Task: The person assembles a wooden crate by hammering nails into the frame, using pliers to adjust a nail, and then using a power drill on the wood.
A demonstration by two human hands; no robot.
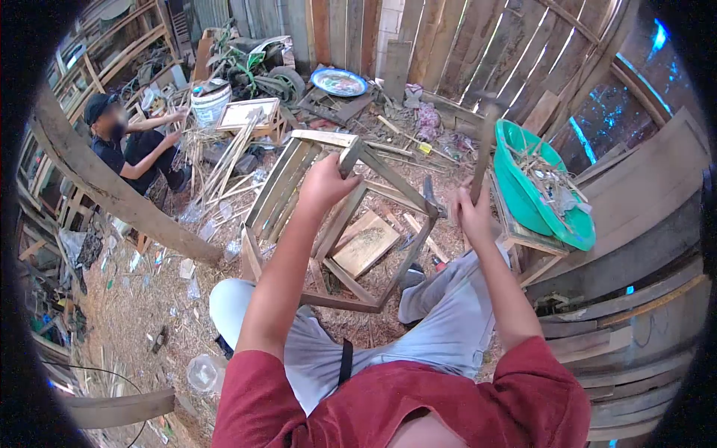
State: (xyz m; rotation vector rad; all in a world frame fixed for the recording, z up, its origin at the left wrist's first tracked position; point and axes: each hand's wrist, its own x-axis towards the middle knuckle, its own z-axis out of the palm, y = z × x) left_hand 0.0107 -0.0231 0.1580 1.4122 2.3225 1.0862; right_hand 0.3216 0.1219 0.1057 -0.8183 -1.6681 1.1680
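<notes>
Fingers of the left hand (323, 185) clamp an upper corner of a wooden frame (393, 179), while the right hand (472, 213), wrapped around an upright hammer (484, 153), hangs apart, just to the frame's right.

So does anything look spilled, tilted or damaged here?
The floor looks messy, with shavings and plastic litter strewn over it. The green basin, heaped with scraps, also looks tilted on its wooden stand. I can't make out clear damage on the wooden frame being held.
</notes>
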